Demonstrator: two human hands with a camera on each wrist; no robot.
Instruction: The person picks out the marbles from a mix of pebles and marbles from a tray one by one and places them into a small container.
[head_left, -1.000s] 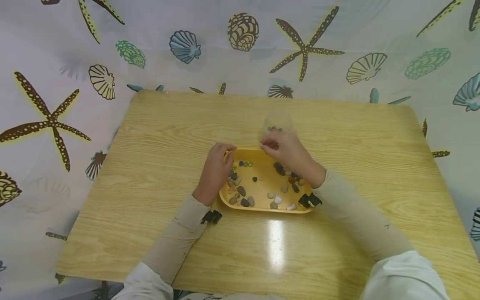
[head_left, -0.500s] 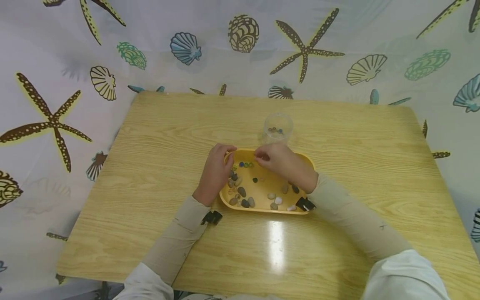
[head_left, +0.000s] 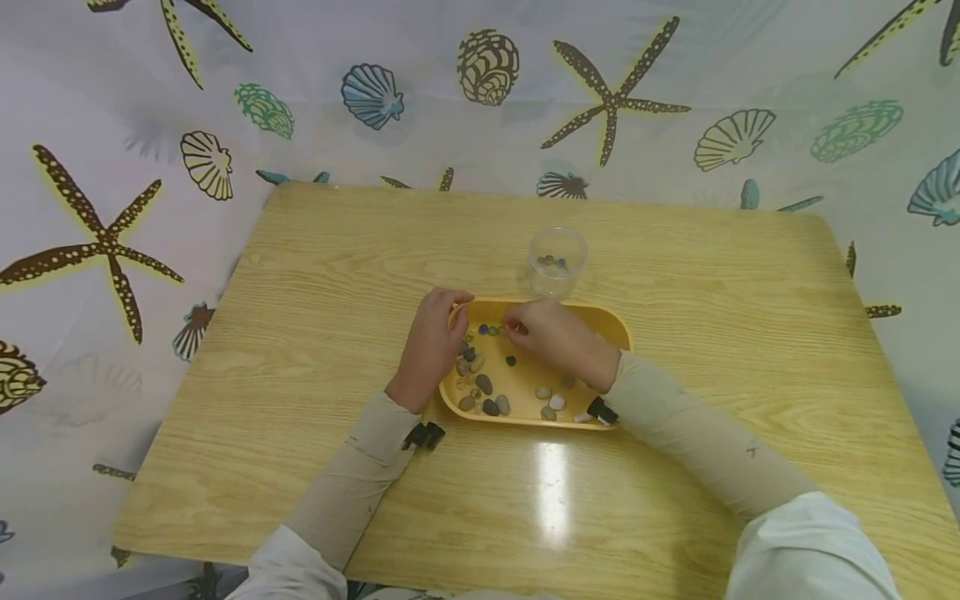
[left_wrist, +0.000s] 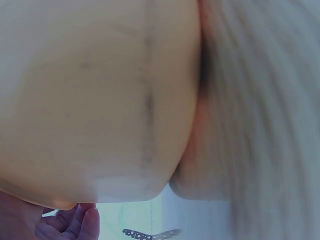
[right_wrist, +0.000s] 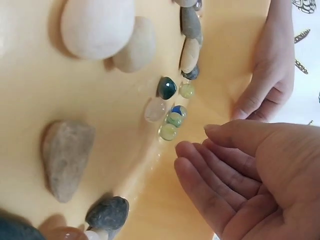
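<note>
My left hand [head_left: 433,346] grips the far left corner of a yellow tray [head_left: 517,383]; in the right wrist view its thumb [right_wrist: 247,106] lies inside the wall. Curved fingers show at the tray's edge in the left wrist view. My right hand [head_left: 551,329] is over the tray's far side. The right wrist view shows its thumb and loosely bent fingers apart, with nothing between them. Just beyond the fingertips are a yellowish marble [right_wrist: 168,132], a green marble [right_wrist: 175,119] and a blue marble [right_wrist: 179,110] in a row. A dark green stone [right_wrist: 167,87] lies close by.
Behind the tray stands a clear plastic cup [head_left: 557,285] with several marbles [head_left: 551,261] in it. Pebbles [head_left: 483,383] lie along the tray's left and near sides. The wooden table [head_left: 315,275] meets a shell-print curtain [head_left: 420,150] at the back.
My right hand has moved from near the cup leftward and toward me, down into the tray beside the row of marbles. My left hand has stayed at the tray's corner.
</note>
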